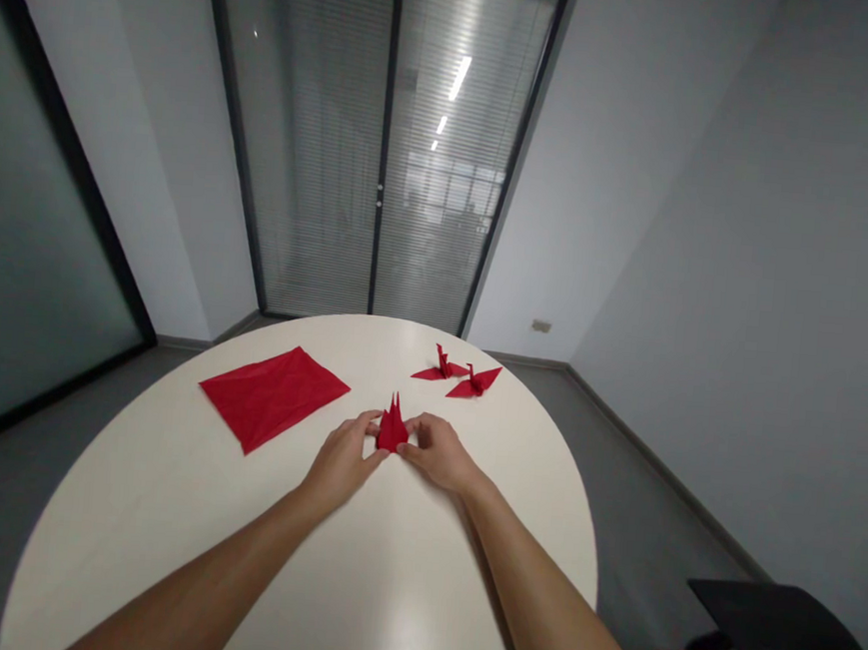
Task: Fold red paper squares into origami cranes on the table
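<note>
Far left on the round white counter (164,504), a flat red paper sheet (272,395), untouched and well apart from the hands. At the middle, left hand (340,463) and right hand (439,454), each closed in a fingertip grip on its side of a small half-folded red paper figure (393,430), points upright, base against the counter; seems midway through a crease, and calls next for a steady pinch and edges kept in line. Further right and farther back, a red paper crane (442,368) with a second crane (475,380) just beside it.
</note>
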`<state>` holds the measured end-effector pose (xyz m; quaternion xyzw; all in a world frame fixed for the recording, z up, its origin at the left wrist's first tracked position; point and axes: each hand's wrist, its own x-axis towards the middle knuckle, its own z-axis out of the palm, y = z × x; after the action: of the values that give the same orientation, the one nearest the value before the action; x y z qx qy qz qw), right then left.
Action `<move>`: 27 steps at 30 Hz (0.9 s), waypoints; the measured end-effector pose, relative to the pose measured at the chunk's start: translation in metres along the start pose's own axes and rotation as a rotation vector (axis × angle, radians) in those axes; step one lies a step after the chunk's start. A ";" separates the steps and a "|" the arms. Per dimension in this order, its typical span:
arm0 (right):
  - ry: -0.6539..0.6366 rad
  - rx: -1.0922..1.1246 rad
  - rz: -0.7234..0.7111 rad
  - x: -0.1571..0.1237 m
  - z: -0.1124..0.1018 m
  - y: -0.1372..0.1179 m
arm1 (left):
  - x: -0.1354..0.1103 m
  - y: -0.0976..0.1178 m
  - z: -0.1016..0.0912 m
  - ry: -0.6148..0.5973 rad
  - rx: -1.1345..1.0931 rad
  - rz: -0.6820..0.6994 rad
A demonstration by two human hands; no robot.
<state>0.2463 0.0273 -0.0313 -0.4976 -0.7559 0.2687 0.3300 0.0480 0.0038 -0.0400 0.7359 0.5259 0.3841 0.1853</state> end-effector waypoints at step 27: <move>0.013 0.469 -0.037 0.000 -0.004 -0.021 | 0.007 0.017 -0.008 -0.007 -0.577 -0.177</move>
<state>0.2375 0.0198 -0.0133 -0.3952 -0.6796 0.4276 0.4461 0.0534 0.0029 -0.0205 0.6056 0.4566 0.4972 0.4213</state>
